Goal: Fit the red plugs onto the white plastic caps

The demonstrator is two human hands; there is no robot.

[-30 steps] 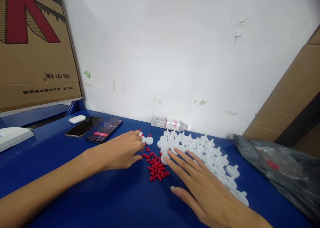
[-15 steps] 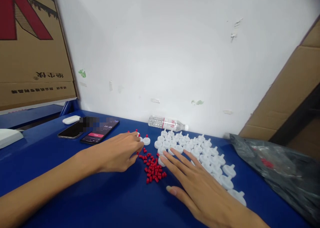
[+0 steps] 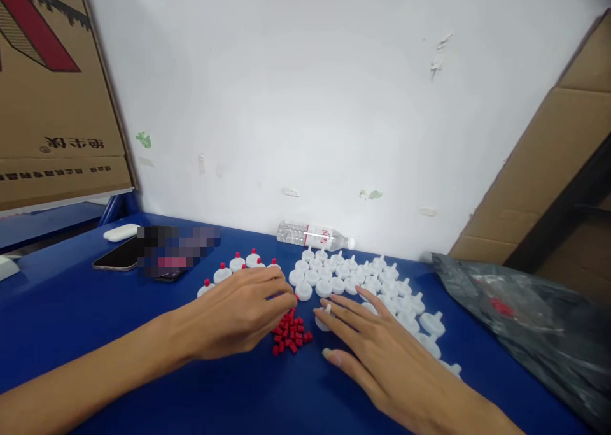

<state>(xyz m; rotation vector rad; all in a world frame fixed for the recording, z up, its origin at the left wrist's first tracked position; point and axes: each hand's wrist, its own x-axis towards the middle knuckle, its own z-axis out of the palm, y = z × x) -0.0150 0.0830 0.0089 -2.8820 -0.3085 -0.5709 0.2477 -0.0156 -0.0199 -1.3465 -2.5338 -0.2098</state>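
My left hand (image 3: 245, 307) is closed, its fingertips pinched together over the upper edge of a pile of small red caps (image 3: 289, 334); a red piece shows at the fingertips. Beyond it stand several white round pieces with red tips (image 3: 222, 274), partly hidden by the hand. My right hand (image 3: 377, 339) is spread palm down, with its fingers over a white round piece with a bare stem (image 3: 323, 321). Many more white stemmed pieces (image 3: 343, 270) lie in a group behind and to the right of that hand.
A clear plastic bottle (image 3: 315, 236) lies against the white wall. Two phones (image 3: 117, 255), partly pixelated, and a white oval object (image 3: 121, 232) rest at the left of the blue table (image 3: 191, 397). A dark plastic bag (image 3: 525, 333) covers the right edge, beside cardboard.
My left hand has moved right, from the red-tipped pieces to the red pile, uncovering several of those pieces. My right hand has barely shifted; one white piece now stands apart under its fingers.
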